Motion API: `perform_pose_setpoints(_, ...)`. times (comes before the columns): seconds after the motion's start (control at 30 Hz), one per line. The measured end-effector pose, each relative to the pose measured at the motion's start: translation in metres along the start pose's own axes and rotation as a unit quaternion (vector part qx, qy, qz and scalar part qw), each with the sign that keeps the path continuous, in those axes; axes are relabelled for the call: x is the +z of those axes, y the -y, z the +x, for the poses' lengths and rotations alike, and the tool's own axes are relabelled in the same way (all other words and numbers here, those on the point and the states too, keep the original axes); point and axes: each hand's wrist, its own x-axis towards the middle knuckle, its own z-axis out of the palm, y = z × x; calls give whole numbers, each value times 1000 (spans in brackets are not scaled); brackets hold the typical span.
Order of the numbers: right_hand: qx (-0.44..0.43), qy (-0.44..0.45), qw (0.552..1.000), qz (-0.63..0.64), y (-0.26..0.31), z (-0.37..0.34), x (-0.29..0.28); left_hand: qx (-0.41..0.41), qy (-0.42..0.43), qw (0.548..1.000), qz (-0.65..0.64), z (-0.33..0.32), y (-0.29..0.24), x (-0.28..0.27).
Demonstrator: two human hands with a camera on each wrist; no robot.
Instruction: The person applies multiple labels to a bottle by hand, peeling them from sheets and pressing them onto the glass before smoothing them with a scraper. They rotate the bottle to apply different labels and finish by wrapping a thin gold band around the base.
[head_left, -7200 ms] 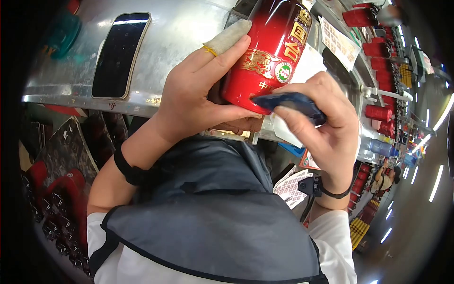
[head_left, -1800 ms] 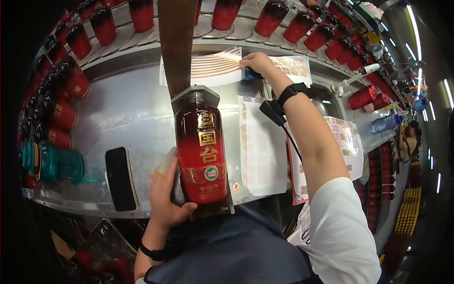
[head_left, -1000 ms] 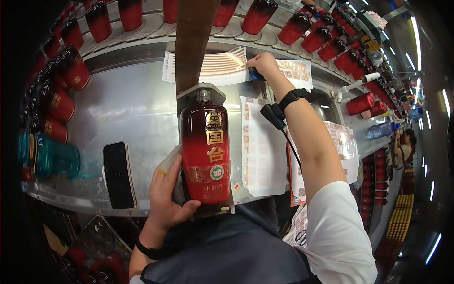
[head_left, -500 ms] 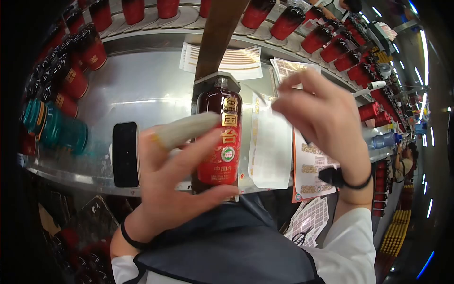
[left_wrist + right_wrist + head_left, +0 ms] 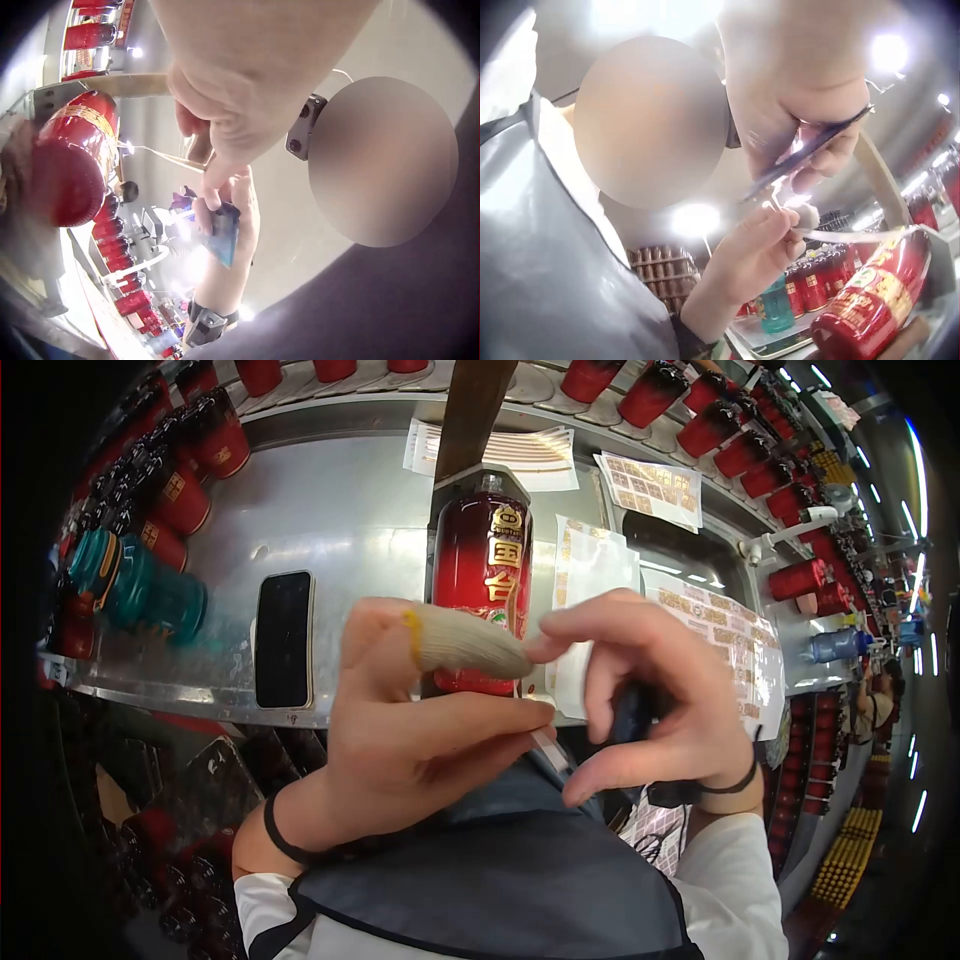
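Note:
A red-to-black liquor bottle (image 5: 470, 565) with gold characters lies in a metal cradle (image 5: 512, 486); the hands hide its lower part in the head view. My left hand (image 5: 410, 735), a cloth cot (image 5: 470, 642) on one finger, pinches a thin pale strip (image 5: 847, 236) in front of the bottle. In the right wrist view the strip stretches from those fingers toward the bottle. My right hand (image 5: 675, 695) meets the left fingertips, its index finger at the cot. A dark blue flat scraper (image 5: 225, 236) is held in its curled fingers.
Sheets of gold strips (image 5: 545, 458) and labels (image 5: 655, 490) lie behind the cradle, with more sheets (image 5: 735, 645) at right. A phone (image 5: 285, 640) and a teal jug (image 5: 150, 595) stand left. Red bottles (image 5: 655, 392) line the back conveyor; a brown bar (image 5: 470, 420) rises behind the cradle.
Earlier my right hand worked the scraper on the bottle, then reached to the back sheets. It has returned toward me. My left hand has left the bottle's side and now pinches a strip.

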Motion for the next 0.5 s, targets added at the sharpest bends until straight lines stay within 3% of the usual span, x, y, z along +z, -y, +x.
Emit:
perform_pose_setpoints(0.07, 5, 3, 999, 46, -16, -2, 16, -34, 3, 999, -8, -8, 0, -3)
perform_pose_setpoints(0.17, -54, -30, 996, -65, -23, -6, 36, -28, -2, 998, -52, -10, 0, -3)
perform_pose_setpoints(0.27, -75, -9, 994, -81, -25, -11, 35, -59, 11, 989, -133, -13, 4, -4)
perform_pose_setpoints(0.33, -43, -8, 998, -39, -16, -16, 32, -56, 9, 977, -207, -16, 12, 0)
perform_pose_setpoints(0.5, -6, -12, 997, -75, 8, -32, 15, -90, 20, 927, -363, -9, 11, 17)
